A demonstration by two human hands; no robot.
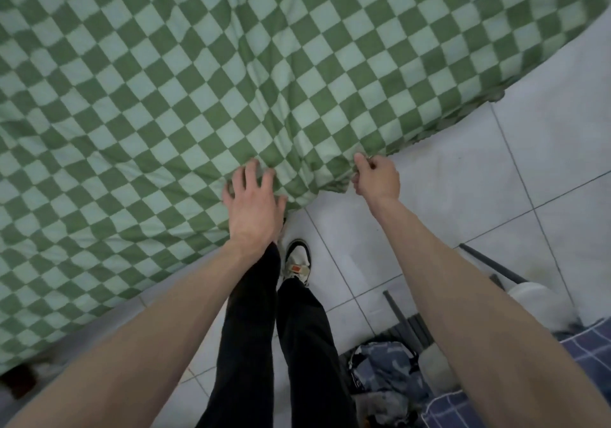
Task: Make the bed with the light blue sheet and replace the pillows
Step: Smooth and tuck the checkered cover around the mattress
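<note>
One sheet point(205, 73) was seen, spread over the bed and covering most of the upper view. Its fabric was soft and woven, printed in a checkerboard of dark green and pale blue-green squares, with shallow wrinkles running across it. One corner of the sheet hung over the bed edge near the middle of the view, bunched into loose folds.

Two bare hands were counted. The left hand point(253, 204) was laid on the sheet beside the hanging corner, its fingers spread and slightly bent, holding nothing. The right hand point(377, 177) was placed at the sheet's hem just right of that corner; its grip was pressed together, with thumb and fingers pinching the fabric edge.

The floor point(446, 202) was covered with pale, smooth, square tiles divided by thin dark grout lines. Two legs in black trousers point(251, 328) were seen, and one white shoe point(297, 260) with an orange tab. At the lower right, one patterned blue-grey bag point(385, 369) and one dark blue cloth with a white grid point(591, 348) were seen. No pillow count could be taken.
</note>
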